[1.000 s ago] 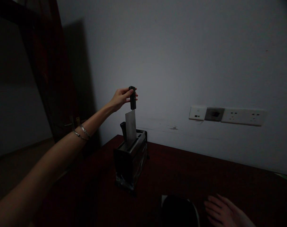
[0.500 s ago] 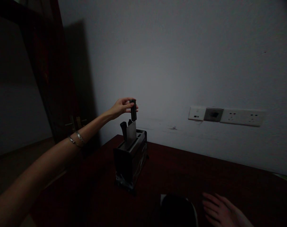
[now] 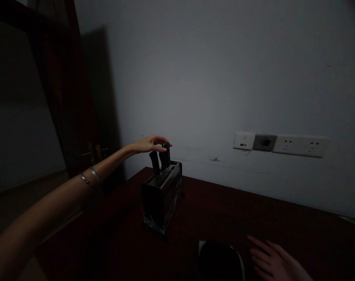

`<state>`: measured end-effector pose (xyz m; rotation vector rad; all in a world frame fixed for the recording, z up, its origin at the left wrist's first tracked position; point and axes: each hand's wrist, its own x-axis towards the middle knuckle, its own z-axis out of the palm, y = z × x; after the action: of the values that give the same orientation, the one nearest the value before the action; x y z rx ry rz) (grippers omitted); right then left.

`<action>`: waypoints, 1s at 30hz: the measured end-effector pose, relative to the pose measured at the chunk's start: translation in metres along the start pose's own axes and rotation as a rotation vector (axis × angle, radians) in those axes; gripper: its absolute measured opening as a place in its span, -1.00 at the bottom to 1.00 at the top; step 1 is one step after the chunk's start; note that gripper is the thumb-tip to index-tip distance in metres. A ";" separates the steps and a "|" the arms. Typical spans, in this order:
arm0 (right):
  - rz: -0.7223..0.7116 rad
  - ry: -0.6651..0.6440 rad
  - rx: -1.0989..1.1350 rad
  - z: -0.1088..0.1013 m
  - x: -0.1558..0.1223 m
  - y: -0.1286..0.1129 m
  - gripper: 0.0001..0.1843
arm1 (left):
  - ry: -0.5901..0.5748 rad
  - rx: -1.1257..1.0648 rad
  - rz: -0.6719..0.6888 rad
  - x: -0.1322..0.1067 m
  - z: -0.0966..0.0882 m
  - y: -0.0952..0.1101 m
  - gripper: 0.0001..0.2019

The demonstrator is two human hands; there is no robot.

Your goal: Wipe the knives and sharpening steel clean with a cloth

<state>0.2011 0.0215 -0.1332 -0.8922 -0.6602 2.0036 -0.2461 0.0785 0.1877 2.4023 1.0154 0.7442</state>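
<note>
A knife block (image 3: 154, 199) with dark sides and a slotted top stands on the dark red table. My left hand (image 3: 152, 144) is at its top, thumb and fingers around the black handle of a knife (image 3: 167, 155); the blade is hidden inside the block. Two more black knife handles, a nearer one (image 3: 154, 162) and a middle one (image 3: 162, 160), stick up beside it. Low on the right, my right hand (image 3: 272, 259) hangs over the table with its fingers stretched out and holds nothing. Left of it is a black rounded object (image 3: 220, 261), too dark to make out.
Behind the table (image 3: 238, 210) rises a pale wall (image 3: 209, 78) with a row of sockets and switches (image 3: 285, 143). At the left is a dark red door (image 3: 80, 93) with a metal handle (image 3: 98, 152).
My left hand has moved down with the knife, and its broad blade, partly showing above the block before, is now inside. The right hand has hardly moved.
</note>
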 end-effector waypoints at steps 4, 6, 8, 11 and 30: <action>0.030 -0.056 0.036 -0.002 0.001 -0.001 -0.73 | -0.032 0.199 0.001 -0.002 0.003 0.000 -0.63; 0.044 -0.081 0.048 -0.002 0.001 -0.001 -0.73 | -0.049 0.251 0.007 -0.003 0.003 -0.004 -0.64; 0.041 -0.083 0.047 -0.001 0.001 -0.001 -0.74 | -0.067 0.284 0.015 -0.004 0.004 -0.008 -0.65; 0.060 -0.076 0.067 -0.002 0.000 -0.002 -0.72 | -0.099 0.321 0.015 -0.004 0.006 -0.013 -0.67; 0.073 -0.045 0.039 -0.002 0.002 -0.003 -0.71 | -0.060 0.525 -0.014 -0.009 0.009 -0.004 -0.59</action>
<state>0.2028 0.0248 -0.1330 -0.8611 -0.6188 2.1001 -0.2474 0.0727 0.1757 2.8261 1.3319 0.4307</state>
